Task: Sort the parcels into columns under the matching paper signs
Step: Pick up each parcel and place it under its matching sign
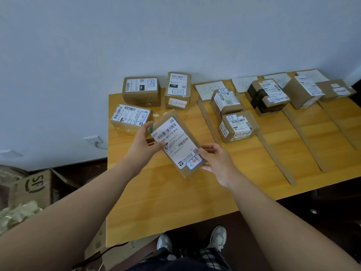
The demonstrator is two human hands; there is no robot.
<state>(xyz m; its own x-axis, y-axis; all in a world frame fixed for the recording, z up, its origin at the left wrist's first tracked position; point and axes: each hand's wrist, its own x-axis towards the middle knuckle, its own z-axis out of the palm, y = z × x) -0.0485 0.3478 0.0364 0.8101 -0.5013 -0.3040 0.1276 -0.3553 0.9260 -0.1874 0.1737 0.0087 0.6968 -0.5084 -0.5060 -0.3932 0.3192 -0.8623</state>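
Observation:
Both my hands hold one brown parcel (176, 142) above the wooden table (175, 192), its white label facing up. My left hand (143, 142) grips its far left end and my right hand (216, 161) grips its near right corner. Three more parcels lie at the table's left: one (130, 118) near the edge, one (141, 90) behind it and one (177, 89) beside that. Paper signs (210, 89), (244, 83) lie along the back edge. Two parcels (226, 103), (238, 126) sit below the first sign, and a black-taped parcel (266, 95) sits below the second.
Cardboard strips (209, 120), (277, 157), (304, 137) divide the table into columns. Two more parcels (301, 90), (335, 89) stand at the far right. An open carton marked SF (33, 186) stands on the floor at the left. The wall (175, 36) runs behind the table.

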